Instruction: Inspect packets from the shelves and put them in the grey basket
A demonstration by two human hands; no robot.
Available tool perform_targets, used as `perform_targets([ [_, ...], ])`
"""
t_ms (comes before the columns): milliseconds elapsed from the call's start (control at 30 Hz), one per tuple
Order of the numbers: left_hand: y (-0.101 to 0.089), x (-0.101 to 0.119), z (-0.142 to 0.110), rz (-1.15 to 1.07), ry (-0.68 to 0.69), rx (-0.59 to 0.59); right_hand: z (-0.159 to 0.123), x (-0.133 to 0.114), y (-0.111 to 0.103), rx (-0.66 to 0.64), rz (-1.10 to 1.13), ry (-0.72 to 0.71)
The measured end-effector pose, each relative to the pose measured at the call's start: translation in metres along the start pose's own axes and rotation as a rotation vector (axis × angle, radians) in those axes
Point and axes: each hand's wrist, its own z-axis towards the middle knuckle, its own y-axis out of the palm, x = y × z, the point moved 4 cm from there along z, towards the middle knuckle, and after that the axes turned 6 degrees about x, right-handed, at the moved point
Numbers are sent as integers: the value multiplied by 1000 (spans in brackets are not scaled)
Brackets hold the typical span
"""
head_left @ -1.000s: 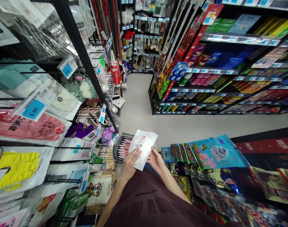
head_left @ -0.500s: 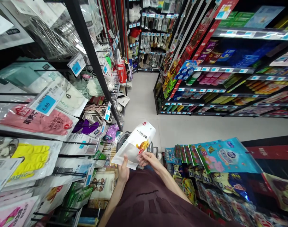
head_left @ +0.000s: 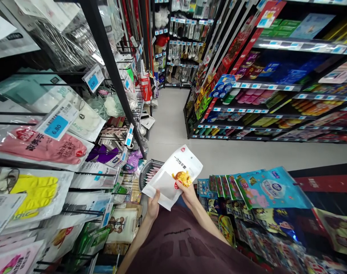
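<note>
A white flat pack of disposable gloves [head_left: 167,178], printed with Chinese characters and a picture of yellow-brown food, is held tilted in front of my body. My left hand [head_left: 153,206] grips its lower left edge, thumb on the front. At the right edge my right hand [head_left: 188,195] pinches the pack, thumb near the red round mark; its other fingers are mostly behind the pack. Partly covered by the pack, a dark grey basket [head_left: 142,176] stands below, with several pinkish packs showing in it.
On the left, a rack with a black post [head_left: 112,72] holds pink gloves [head_left: 45,142], yellow gloves [head_left: 38,188] and price tags on hooks. Hanging snack bags, including a large blue bag [head_left: 272,188], are at right. Shelves [head_left: 265,88] stand beyond the grey floor [head_left: 173,114].
The pack has shifted right and turned more face-up, its front showing wider. My right hand moved right and up along its edge. More of the basket and its pinkish packs now shows.
</note>
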Motion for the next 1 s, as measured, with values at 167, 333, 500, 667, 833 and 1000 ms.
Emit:
perform_targets([
  [167,-6,12,7,-3,103,56,5,1,-8,109,-101,-120],
  [333,-15,29,21,184,141,29,9,4,-15,139,-121,-25],
  [500,-21,34,28,315,110,-82,11,6,-20,194,-174,-29],
  [667,-19,28,28,417,71,-150,13,6,-28,138,-272,-64],
  [833,-20,19,27,497,6,-222,13,4,-27,79,-304,-48],
  [1000,-22,21,28,593,38,-161,10,3,-26,61,-320,-1],
])
